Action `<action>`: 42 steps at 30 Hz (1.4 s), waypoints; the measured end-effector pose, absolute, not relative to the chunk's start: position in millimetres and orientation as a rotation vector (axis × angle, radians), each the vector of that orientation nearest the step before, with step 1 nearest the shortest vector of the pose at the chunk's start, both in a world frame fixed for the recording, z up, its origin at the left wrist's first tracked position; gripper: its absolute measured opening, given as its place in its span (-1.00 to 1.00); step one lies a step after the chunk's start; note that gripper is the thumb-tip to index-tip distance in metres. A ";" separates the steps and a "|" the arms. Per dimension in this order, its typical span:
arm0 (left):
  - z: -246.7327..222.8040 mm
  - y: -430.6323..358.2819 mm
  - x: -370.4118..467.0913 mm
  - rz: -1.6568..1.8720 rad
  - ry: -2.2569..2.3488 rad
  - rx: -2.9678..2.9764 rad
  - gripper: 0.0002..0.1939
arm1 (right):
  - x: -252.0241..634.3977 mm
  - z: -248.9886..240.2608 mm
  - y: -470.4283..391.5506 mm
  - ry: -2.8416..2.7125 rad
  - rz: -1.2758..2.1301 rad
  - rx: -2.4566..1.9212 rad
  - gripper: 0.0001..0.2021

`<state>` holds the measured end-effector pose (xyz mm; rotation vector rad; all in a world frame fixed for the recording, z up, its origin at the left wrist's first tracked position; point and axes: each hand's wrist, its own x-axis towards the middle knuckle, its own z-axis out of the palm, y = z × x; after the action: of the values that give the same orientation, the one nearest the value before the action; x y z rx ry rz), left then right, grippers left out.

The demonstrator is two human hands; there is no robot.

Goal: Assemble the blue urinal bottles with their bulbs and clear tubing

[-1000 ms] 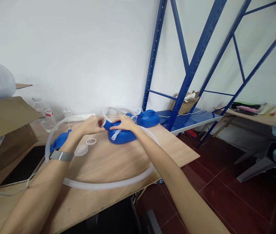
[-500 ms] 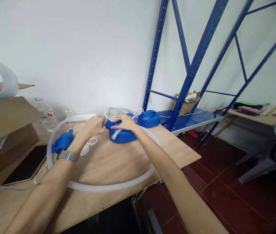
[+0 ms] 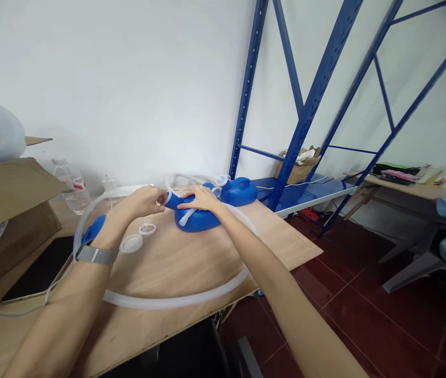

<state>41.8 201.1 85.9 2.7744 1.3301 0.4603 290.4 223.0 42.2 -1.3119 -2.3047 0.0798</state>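
The jug (image 3: 193,223) lies on its side at the centre of the frame, on the table (image 3: 191,262), its open mouth facing left. The left hand (image 3: 144,202) has its fingers bent and grasping the rim at the mouth. The right hand (image 3: 202,199) clasps the jug from above, thumb against the neck and fingers over the body; a clear tube (image 3: 187,217) pokes out beneath it. Left of centre, 2 white pieces lie close together: a ring (image 3: 147,229) and a disc (image 3: 131,243). A hose (image 3: 175,302) curves across the lower centre. Just right of centre sits a 2nd jug (image 3: 240,192). At the left are a phone (image 3: 39,269), a box (image 3: 13,252) and a water bottle (image 3: 76,191).
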 end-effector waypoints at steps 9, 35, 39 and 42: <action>81.5 207.7 41.4 0.466 1.301 2.832 -0.85 | 290.8 44.4 221.8 -2.325 0.082 -1.312 -0.54; 66.7 224.8 38.6 0.586 0.945 2.414 -0.85 | 293.7 44.2 219.6 -2.348 0.099 -1.274 -0.51; 69.1 221.5 40.8 0.593 1.004 2.451 -0.84 | 293.8 44.7 218.2 -2.356 0.080 -1.291 -0.50; 69.4 220.1 42.2 0.596 1.049 2.459 -0.82 | 294.1 44.2 217.8 -2.356 0.097 -1.285 -0.51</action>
<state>42.2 220.1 69.4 2.4591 1.0488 0.5959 294.1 217.8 44.2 -1.2847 -2.3565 0.0970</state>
